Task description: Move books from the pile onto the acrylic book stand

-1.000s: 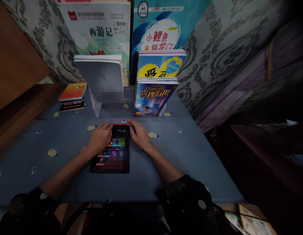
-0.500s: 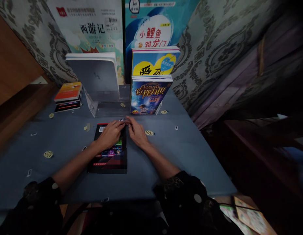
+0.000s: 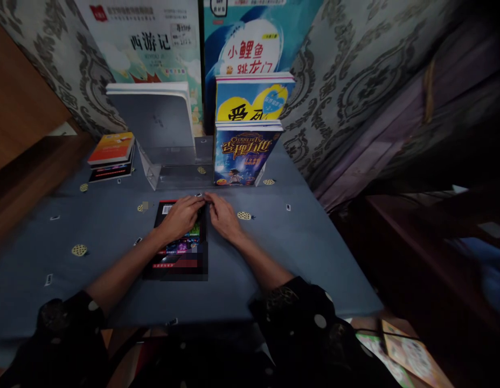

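Note:
A black book (image 3: 179,269) with a red top edge, a barcode and small coloured pictures lies flat on the table in front of me. Across its upper right part rests my left hand (image 3: 182,217), fingers stretched to the right over the cover. My right hand (image 3: 226,218) lies just right of the book, its fingers extended forward and its fingertips meeting those of my left hand near the upper right corner. Neither hand visibly grips anything. What lies under the left palm is hidden, and the book's lower part looks blocky.
Behind the hands stands a clear acrylic stand (image 3: 153,178), with a dark grey book (image 3: 161,121) on its left and a blue book (image 3: 242,156) before a yellow-and-blue book (image 3: 254,99). A small book stack (image 3: 111,151) sits farther left. Large books lean against the patterned wall.
The whole view has shifted slightly, so everything sits a little higher. Both hands keep nearly the same place at the book's upper right corner.

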### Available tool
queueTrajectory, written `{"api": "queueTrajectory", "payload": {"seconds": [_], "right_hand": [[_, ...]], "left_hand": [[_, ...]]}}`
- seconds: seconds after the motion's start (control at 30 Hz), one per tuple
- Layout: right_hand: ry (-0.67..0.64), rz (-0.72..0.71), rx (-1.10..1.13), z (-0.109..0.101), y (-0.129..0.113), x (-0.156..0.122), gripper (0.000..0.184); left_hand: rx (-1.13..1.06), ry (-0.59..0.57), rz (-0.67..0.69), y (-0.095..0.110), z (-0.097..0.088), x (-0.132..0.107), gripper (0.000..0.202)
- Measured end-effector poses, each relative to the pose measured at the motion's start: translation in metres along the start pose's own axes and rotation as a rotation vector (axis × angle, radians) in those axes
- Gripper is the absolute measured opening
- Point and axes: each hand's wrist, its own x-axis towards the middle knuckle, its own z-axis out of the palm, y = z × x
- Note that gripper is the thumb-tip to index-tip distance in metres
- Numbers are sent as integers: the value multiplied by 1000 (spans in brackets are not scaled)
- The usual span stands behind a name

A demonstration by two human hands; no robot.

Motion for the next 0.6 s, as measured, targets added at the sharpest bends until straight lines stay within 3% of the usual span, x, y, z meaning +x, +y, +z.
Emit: {"api": "queueTrajectory", "payload": {"seconds": [0.6], "right_hand": [[28, 3, -32, 6, -4, -7, 45]], "left_hand": [[-109, 85, 43, -10, 7, -6, 45]]}}
